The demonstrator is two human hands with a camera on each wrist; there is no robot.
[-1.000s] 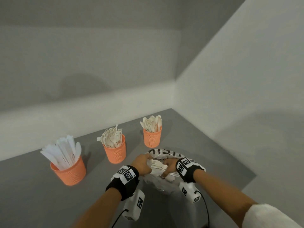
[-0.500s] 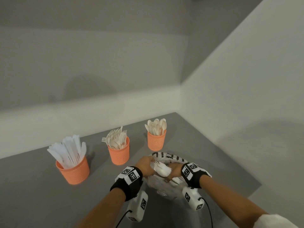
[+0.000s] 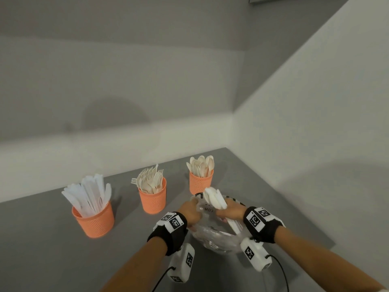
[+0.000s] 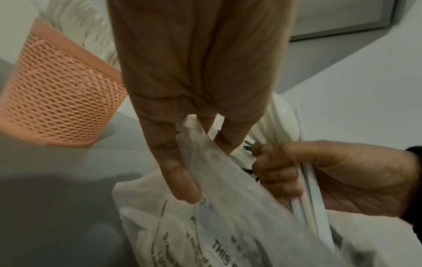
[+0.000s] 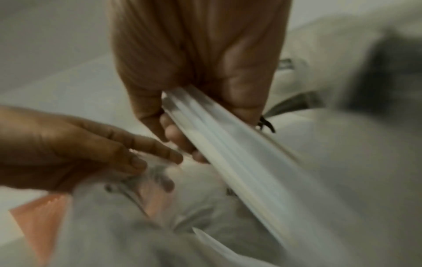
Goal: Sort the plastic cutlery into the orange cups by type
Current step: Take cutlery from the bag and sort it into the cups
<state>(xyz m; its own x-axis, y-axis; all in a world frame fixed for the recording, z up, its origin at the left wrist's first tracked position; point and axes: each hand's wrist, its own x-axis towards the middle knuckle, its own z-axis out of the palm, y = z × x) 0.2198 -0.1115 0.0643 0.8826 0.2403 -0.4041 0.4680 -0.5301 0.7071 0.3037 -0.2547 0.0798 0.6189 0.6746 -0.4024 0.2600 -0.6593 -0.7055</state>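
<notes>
Cutlery bundle (image 3: 214,199) gripped by right hand (image 3: 230,211) fingers, type blurred, left hand (image 3: 190,213) pinching bag (image 3: 219,239).

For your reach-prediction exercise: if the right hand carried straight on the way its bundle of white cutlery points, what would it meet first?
Probably the orange cup of spoons. The right hand grips a bundle of white cutlery angled up toward it from the plastic bag. Depth is unclear in the head view.
</notes>
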